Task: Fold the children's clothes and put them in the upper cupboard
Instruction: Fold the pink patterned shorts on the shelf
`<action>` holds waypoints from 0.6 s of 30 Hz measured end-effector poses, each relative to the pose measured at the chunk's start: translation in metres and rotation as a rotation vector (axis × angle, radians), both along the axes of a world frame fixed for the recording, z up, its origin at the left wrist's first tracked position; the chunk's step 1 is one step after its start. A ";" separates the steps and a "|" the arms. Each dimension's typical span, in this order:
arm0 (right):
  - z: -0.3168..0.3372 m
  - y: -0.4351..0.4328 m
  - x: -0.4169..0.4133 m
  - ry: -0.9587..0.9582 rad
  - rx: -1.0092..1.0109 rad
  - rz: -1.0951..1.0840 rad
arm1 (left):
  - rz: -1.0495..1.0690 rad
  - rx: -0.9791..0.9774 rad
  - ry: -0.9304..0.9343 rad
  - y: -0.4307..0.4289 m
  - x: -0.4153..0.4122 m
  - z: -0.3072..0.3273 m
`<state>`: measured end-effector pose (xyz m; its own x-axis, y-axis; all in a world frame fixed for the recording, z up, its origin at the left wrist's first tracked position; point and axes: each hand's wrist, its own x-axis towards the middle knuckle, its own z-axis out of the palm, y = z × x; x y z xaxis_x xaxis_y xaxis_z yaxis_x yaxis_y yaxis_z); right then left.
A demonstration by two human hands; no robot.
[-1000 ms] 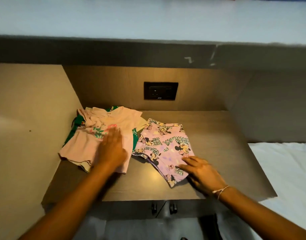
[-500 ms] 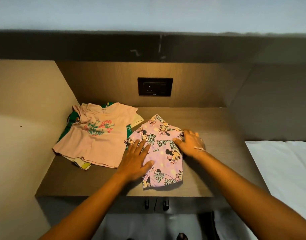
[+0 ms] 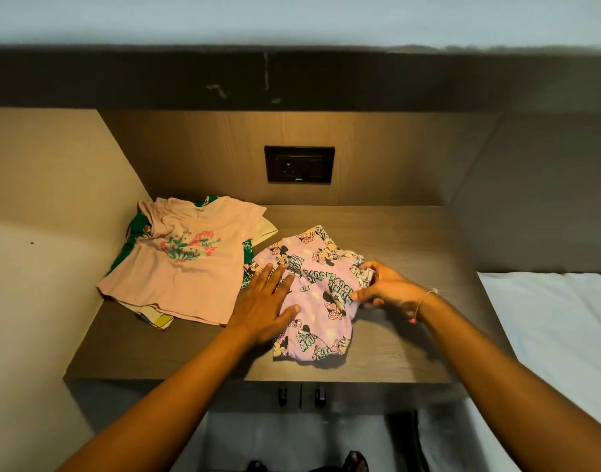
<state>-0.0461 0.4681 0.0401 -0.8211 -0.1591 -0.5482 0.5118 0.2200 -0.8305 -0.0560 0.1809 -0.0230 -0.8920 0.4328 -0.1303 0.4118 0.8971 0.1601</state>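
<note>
A lilac cartoon-print children's garment (image 3: 317, 294) lies on the wooden shelf (image 3: 411, 253), partly folded. My left hand (image 3: 263, 304) rests flat on its left side, fingers spread. My right hand (image 3: 386, 289) pinches the garment's right edge and lifts it a little. To the left, a peach T-shirt with a flower print (image 3: 186, 260) lies on top of a green garment (image 3: 132, 240) and a yellow-edged one (image 3: 159, 320).
A black wall socket (image 3: 299, 164) is set in the back panel. A dark beam (image 3: 292, 80) runs overhead. Wood panels close the left and right sides. A white bed (image 3: 558, 335) lies at the right. Two small cupboard handles (image 3: 300, 395) sit below the shelf edge.
My left hand left the peach T-shirt and came to rest on the lilac garment. My right hand moved along the garment's right edge and gathered it up.
</note>
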 end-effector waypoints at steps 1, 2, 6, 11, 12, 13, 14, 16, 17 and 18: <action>0.001 0.004 0.001 0.000 0.067 0.065 | -0.010 -0.009 0.001 0.002 -0.001 0.001; 0.003 0.007 0.002 0.005 0.140 0.136 | -0.027 -0.020 0.002 0.004 -0.002 0.002; 0.021 0.015 -0.007 -0.010 0.338 0.257 | -0.160 -0.027 -0.015 0.012 -0.011 0.007; 0.044 0.037 -0.021 -0.014 0.308 0.024 | -0.269 -0.031 -0.060 0.023 -0.032 0.011; 0.042 0.040 -0.017 -0.055 0.238 -0.013 | -0.278 -0.039 -0.065 0.025 -0.035 0.011; 0.037 0.042 -0.011 -0.099 0.188 -0.028 | -0.284 -0.046 -0.066 0.026 -0.038 0.011; 0.030 0.044 -0.003 -0.141 0.152 -0.035 | -0.287 -0.048 -0.066 0.027 -0.041 0.010; 0.011 0.046 0.014 -0.183 0.108 -0.121 | -0.280 -0.048 -0.062 0.026 -0.044 0.011; 0.002 0.047 0.021 -0.160 0.124 -0.205 | -0.272 -0.049 -0.060 0.026 -0.045 0.012; -0.005 0.048 0.026 -0.099 0.185 -0.294 | -0.264 -0.052 -0.056 0.026 -0.044 0.014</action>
<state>-0.0198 0.5160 0.0348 -0.7582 0.1855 -0.6251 0.6518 0.1936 -0.7332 -0.1002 0.2068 -0.0088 -0.7403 0.6405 -0.2042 0.6241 0.7677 0.1455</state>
